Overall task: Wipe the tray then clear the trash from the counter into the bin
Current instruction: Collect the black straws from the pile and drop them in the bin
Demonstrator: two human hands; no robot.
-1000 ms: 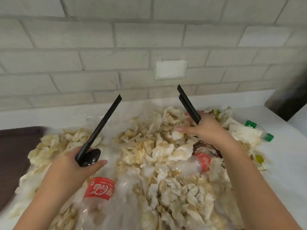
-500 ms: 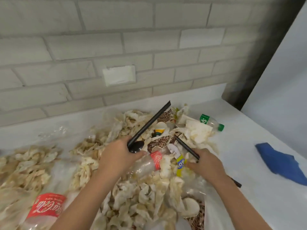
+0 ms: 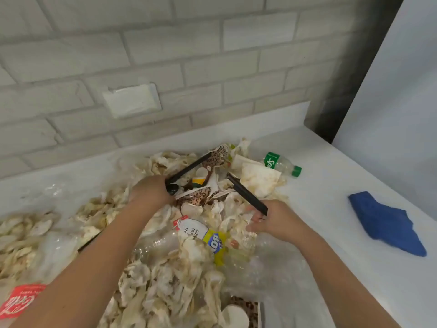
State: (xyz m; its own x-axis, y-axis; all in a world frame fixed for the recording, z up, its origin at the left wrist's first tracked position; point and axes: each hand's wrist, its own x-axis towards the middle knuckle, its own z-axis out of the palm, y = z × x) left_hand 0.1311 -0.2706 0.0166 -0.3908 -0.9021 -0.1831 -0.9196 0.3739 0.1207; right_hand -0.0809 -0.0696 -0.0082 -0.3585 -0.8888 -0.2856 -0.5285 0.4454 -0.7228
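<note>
Both hands have swung right along the trash pile (image 3: 179,268) on the counter (image 3: 331,185). The left hand (image 3: 151,192) clenches a black stick (image 3: 189,169), the right hand (image 3: 272,221) grasps a second stick (image 3: 246,194). Paper cups (image 3: 201,172) lie between their fingers. Clearing seems barely begun; no bin shows.
</note>
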